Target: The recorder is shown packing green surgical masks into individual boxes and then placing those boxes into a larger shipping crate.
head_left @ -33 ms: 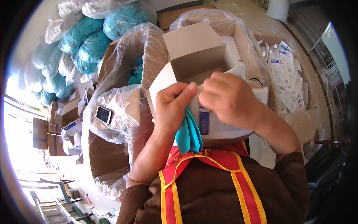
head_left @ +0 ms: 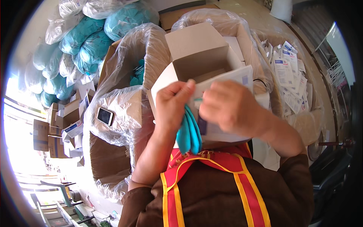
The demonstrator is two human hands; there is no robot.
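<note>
1. Head view: the left hand (head_left: 172, 106) closes its grip on a bunch of teal gloves (head_left: 189, 132), thumb and fingers pinched on the top end so the rest hangs down against the chest. At least two gloves show; the exact count cannot be told.
2. The right hand (head_left: 227, 108) is curled, fingertips pressed onto the near flap of a small white box (head_left: 206, 68). It appears to steady the box and hold the flap down so the mouth stays clear.
3. The gloves sit at the box's near edge, between the two hands, most of them outside the box. One box is in hand, open at the top, its inside looking bare where visible.
4. Around the hands: two large cardboard cartons lined with clear plastic. The left carton (head_left: 124, 109) holds more teal gloves deep inside; the lining probably keeps the stock clean.
5. One phone (head_left: 104, 115) lies on the plastic at the left carton's rim, within reach.
6. Far left: a heap of clear bags of teal goods (head_left: 81, 39), five or more, stacked clear of the work.
7. Right: a loose spread of flat printed packets (head_left: 289, 75), too many to count.
8. Lower left: several small boxes (head_left: 68, 117) piled together.
</note>
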